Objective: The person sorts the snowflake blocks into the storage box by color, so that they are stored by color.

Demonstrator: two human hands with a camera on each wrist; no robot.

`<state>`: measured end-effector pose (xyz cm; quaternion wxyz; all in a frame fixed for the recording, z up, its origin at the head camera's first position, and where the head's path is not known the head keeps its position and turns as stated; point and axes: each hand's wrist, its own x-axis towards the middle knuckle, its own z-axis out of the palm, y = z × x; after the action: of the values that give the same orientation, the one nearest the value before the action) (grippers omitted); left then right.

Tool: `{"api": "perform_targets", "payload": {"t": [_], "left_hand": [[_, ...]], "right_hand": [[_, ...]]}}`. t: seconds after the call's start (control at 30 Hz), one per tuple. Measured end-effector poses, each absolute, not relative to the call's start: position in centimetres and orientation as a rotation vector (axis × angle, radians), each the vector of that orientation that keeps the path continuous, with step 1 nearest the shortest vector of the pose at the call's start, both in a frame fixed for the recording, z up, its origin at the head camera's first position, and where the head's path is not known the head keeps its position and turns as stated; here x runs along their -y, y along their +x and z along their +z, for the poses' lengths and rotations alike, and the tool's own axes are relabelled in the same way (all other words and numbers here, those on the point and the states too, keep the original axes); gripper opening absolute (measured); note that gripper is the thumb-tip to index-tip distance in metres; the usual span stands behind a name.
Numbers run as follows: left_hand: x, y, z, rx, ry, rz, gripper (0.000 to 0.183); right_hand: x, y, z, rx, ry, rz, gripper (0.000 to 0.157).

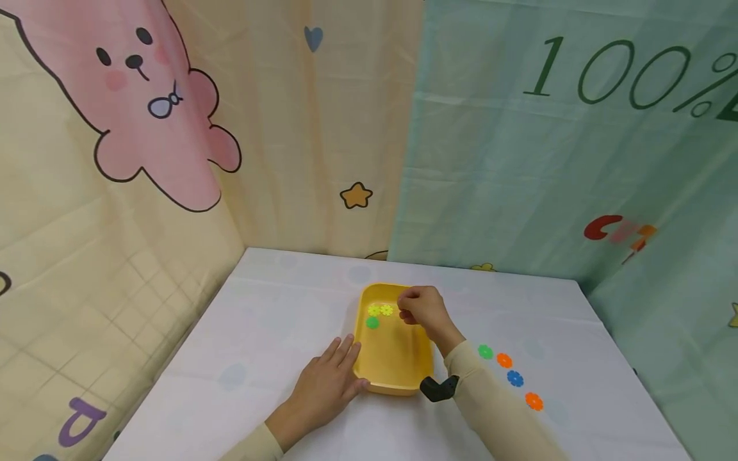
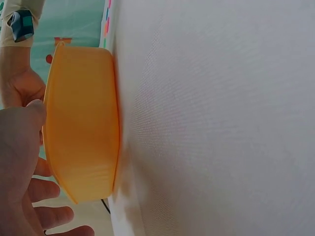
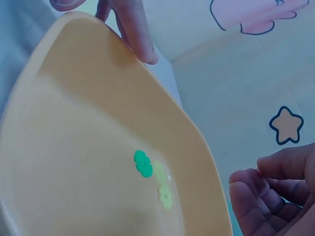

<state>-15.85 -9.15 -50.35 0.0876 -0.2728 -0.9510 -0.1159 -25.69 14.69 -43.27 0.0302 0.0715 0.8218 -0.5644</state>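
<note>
A yellow plastic tray stands on the table. Two yellow flower-shaped pieces lie inside near its far left corner, with a green flower-shaped piece just in front of them. My left hand rests against the tray's left side, fingers extended and thumb near the front corner. Over the far right part of the tray is my right hand. Its fingers are curled and the thumb comes close to the index finger. No piece shows at the fingertips; whether something small is hidden there is unclear.
Right of the tray, beside my right forearm, lie a green flower piece, two orange ones and a blue one. A white cloth covers the table. Printed curtains hang behind it and at both sides.
</note>
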Motion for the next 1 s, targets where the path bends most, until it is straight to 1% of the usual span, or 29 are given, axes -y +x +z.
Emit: {"api": "perform_targets", "payload": {"t": [0.27,0.67,1.0], "left_hand": [[9.2,-15.7,-50.4,2.828,-0.793,-0.37,0.075],[9.3,-16.0,-50.3,2.83,-0.791,-0.37,0.076],[9.3,-16.3,-50.2,2.815,-0.79,-0.37,0.077]], "right_hand": [[-17.3,-24.5,-42.2,-2.563,0.298,-1.656,0.021],[-21.2,-23.4,-42.0,-2.679,0.307,-1.547,0.021],[-24.7,-22.6,-42.0,-2.719,0.33,-1.49,0.04]]}}
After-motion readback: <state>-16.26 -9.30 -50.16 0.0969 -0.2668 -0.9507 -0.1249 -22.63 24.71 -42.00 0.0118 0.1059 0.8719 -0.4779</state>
